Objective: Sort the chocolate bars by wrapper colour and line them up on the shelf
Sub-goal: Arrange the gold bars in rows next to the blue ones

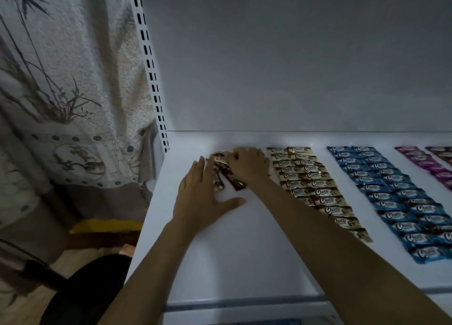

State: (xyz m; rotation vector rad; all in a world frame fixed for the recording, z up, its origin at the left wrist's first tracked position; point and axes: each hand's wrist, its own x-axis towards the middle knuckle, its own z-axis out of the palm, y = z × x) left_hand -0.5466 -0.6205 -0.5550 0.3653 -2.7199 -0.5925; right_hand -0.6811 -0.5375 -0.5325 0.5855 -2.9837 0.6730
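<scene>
Your left hand (198,197) lies flat, fingers spread, on the white metal shelf (234,251), touching the small cluster of brown-wrapped chocolate bars (223,174) at 11 o'clock. Your right hand (248,164) presses down on the cluster's far end, grip unclear in dim light. At 3 o'clock of it: double rows of gold-wrapped bars (315,187), blue-wrapped bars (396,197), magenta-wrapped bars (430,165).

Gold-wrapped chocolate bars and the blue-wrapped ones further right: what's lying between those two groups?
Nothing. In the head view, a bare strip of white shelf separates the gold-wrapped chocolate bars from the blue-wrapped chocolate bars.
</scene>
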